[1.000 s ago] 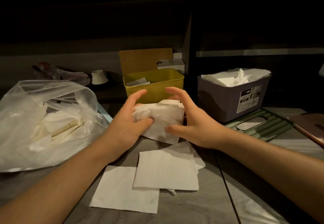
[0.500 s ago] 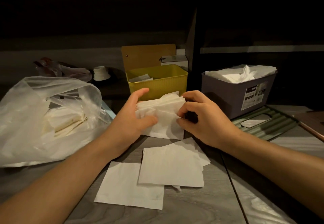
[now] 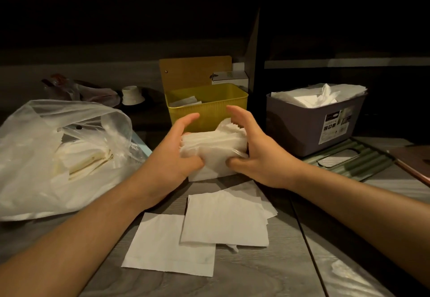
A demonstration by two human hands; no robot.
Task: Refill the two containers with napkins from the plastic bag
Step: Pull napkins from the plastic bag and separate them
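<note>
Fingers of the left hand and the right hand curl round a wad of napkins, thumbs pinching underneath, just in front of the yellow container on the worktop. That one looks near empty; the grey container sits heaped. Best bet: square the edges first, lift clear of the rim, drop it in flat. Plastic bag waits left, loose napkins nearer

The left hand and right hand cover both ends of the napkin stack; the bag runs off the left edge, its contents blurred by plastic; the grey box label is too small to read
</note>
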